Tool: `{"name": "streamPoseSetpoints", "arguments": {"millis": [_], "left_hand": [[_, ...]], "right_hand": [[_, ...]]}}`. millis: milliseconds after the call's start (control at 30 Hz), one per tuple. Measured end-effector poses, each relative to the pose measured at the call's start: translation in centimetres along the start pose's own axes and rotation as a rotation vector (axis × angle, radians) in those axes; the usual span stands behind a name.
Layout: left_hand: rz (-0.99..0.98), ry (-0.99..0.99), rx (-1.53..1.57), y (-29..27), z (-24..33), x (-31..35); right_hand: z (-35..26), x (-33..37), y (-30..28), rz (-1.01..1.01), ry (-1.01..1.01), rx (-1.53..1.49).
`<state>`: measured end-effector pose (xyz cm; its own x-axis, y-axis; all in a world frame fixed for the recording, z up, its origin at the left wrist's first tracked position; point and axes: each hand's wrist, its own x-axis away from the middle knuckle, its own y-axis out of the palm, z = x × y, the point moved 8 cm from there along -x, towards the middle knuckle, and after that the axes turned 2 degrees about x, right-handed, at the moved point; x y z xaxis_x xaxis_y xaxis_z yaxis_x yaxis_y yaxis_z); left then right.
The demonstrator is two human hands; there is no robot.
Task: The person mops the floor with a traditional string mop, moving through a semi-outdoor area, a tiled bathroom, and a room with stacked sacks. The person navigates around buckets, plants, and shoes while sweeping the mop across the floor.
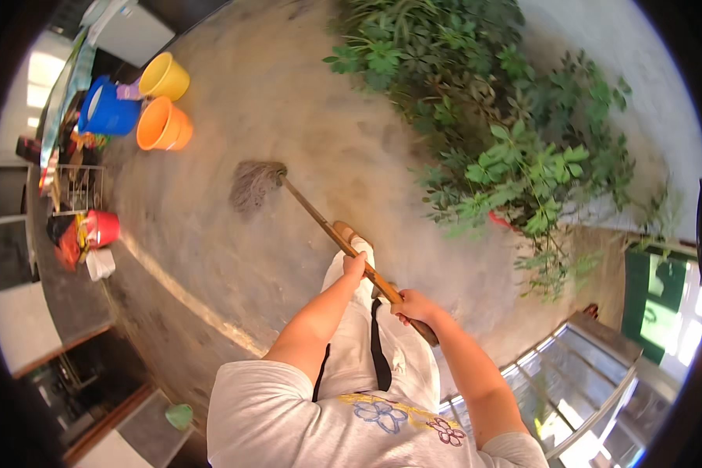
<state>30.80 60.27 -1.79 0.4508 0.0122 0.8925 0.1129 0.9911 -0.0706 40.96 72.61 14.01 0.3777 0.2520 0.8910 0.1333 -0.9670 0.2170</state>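
Observation:
A string mop lies with its grey strands spread on the concrete floor, ahead and to the left of my feet. Its wooden handle slants back toward my body. My left hand is wrapped round the handle about midway along. Closer to the handle's end, my right hand is closed on it too, and a short piece of wood sticks out past that hand. One brown shoe shows just beside the handle.
A blue bucket, a yellow bucket and an orange bucket stand at the far left. Near the left wall is a red bucket. Leafy green plants spread over the far right. A glass-paned metal frame stands at the near right.

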Motion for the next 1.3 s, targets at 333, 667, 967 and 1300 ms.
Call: {"name": "streamPoseSetpoints", "arguments": {"millis": [333,667,967,1300], "left_hand": [[-0.301,-0.041,-0.539,8.5,-10.1,8.0],[-0.509,0.023,-0.823,8.8,-17.9,13.4],[-0.44,0.112,-0.962,8.3,-24.9,15.2],[-0.525,0.119,-1.161,17.7,-44.9,26.8]], "right_hand": [[15.5,8.8,5.9,0.135,-0.085,-0.788],[22.1,11.7,13.8,0.308,-0.066,-0.967],[31.3,13.3,15.5,0.424,-0.197,-0.973],[53.8,20.9,15.2,0.595,-0.198,-1.14]]}}
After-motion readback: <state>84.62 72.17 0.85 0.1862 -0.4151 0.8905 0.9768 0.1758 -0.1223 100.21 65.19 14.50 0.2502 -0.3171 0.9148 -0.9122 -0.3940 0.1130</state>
